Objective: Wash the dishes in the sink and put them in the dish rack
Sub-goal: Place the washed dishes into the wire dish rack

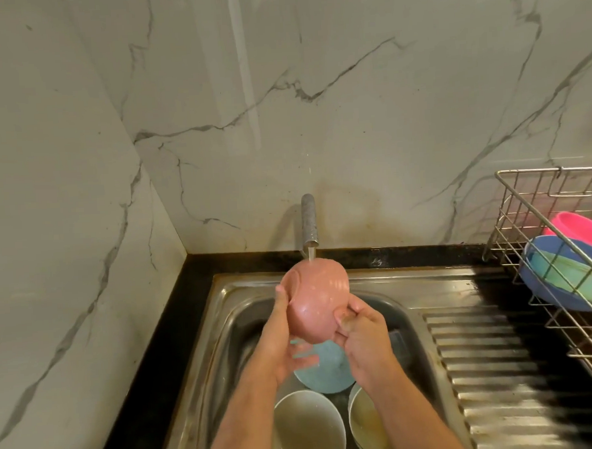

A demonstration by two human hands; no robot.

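1. Left hand [282, 338] and right hand [361, 334] hold the pink bowl [315, 300] between them, upturned under the tap [309, 223]
2. Wet grip — it could slip onto bowls [308, 426] below the hands

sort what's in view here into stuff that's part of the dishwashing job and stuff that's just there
Part of the job: pink bowl held under the tap by left hand and right hand; unwashed bowls in the sink; dish rack.

Just there: marble wall; black countertop.
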